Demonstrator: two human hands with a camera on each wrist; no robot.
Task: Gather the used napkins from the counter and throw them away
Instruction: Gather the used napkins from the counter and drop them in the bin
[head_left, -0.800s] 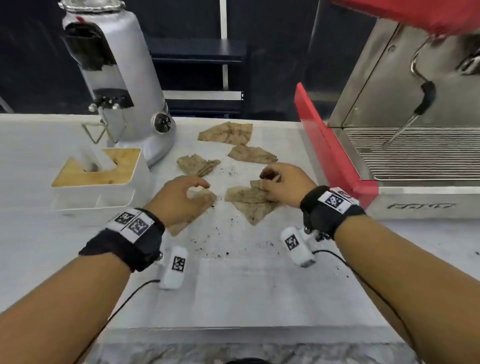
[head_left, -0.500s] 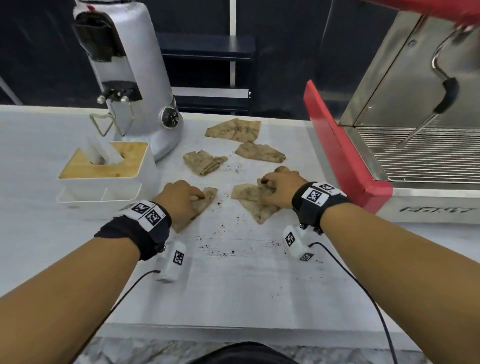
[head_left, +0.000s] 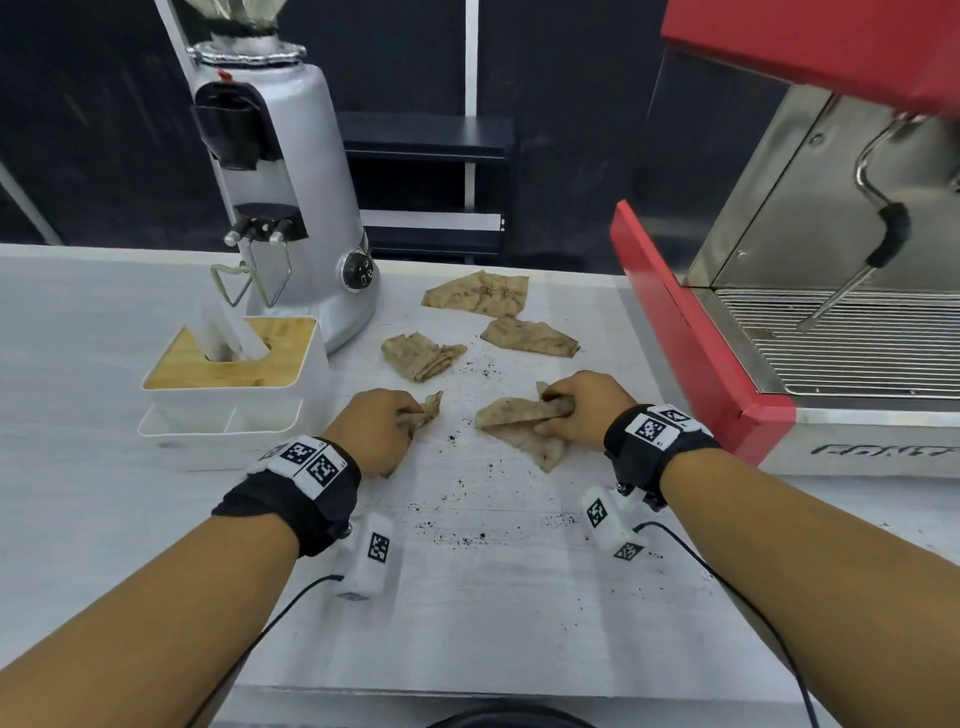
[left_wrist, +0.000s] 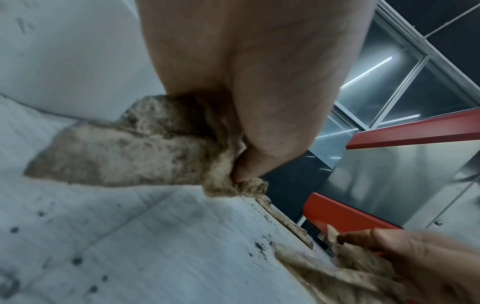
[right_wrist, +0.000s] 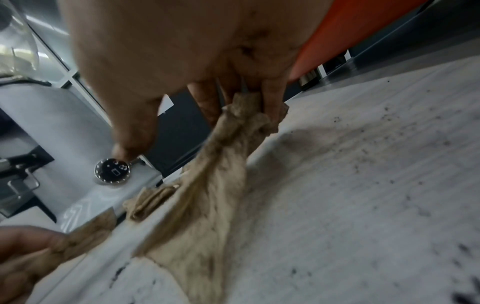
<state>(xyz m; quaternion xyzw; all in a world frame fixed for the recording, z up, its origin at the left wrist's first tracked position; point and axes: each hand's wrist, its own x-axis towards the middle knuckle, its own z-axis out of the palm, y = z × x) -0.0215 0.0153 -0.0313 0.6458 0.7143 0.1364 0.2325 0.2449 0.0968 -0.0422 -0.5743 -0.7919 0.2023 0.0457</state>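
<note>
While three stained napkins lie untouched farther back on the table, each hand has one of the two nearest. The left hand has its fingers curled round a crumpled brown napkin, bunching it against the palm with one corner trailing on the surface. The right hand pinches a larger folded napkin between fingers and palm; part of it is lifted and the rest drags on the table.

Of the rest, a folded napkin lies just beyond the left hand, a flatter napkin beyond the right hand, and a wide napkin nearest the far edge, between the coffee grinder and the red espresso machine.

Gathering has, I judge, only begun: two of five are in hand, none thrown away. No bin shows in any view. Dark coffee grounds speckle the surface.
</note>
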